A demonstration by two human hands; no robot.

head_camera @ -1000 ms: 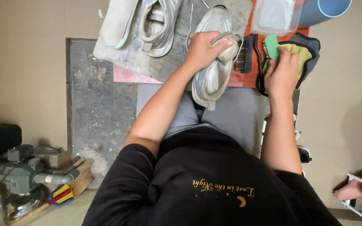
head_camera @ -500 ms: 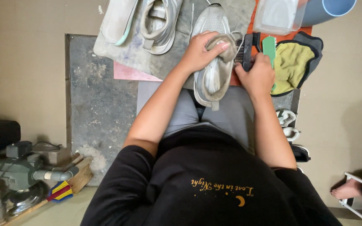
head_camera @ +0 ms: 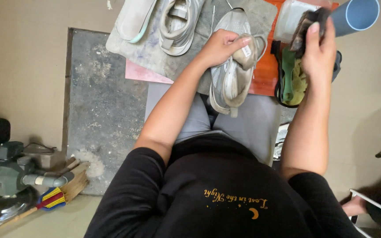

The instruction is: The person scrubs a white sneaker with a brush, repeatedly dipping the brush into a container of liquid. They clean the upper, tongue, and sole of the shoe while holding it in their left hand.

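Grey mesh and pale suede make up the sneaker (head_camera: pixel 230 75) that lies on the person's lap, heel toward the body and toe pointing away onto a worn grey mat (head_camera: pixel 155 57). The left hand (head_camera: pixel 221 46) is clamped on the sneaker's upper near the tongue, fingers curled over it and thumb tucked under. The right hand (head_camera: pixel 318 55) is raised off to the side, well apart from the shoe, and is closed around a dark brush (head_camera: pixel 305 28); the view blurs there, so it may be a scrubbing brush or a dark pad, I cannot tell which. Just beside that hand stands a blue-grey tube (head_camera: pixel 353 15) with its open end facing up, and next to it a clear plastic container (head_camera: pixel 292 17). Below the right hand lies a black-edged pouch holding a yellow cloth (head_camera: pixel 298 83) and a green handled tool (head_camera: pixel 287 72), resting on an orange-red board (head_camera: pixel 263 72). Two more pale sneakers (head_camera: pixel 177 22) sit on the far part of the mat, one turned sole up (head_camera: pixel 133 20). A pink sheet (head_camera: pixel 144 72) pokes out from under the mat. On the floor at lower left stand a grey-green machine (head_camera: pixel 5 174) and a small broom (head_camera: pixel 56 198) with coloured bristles.
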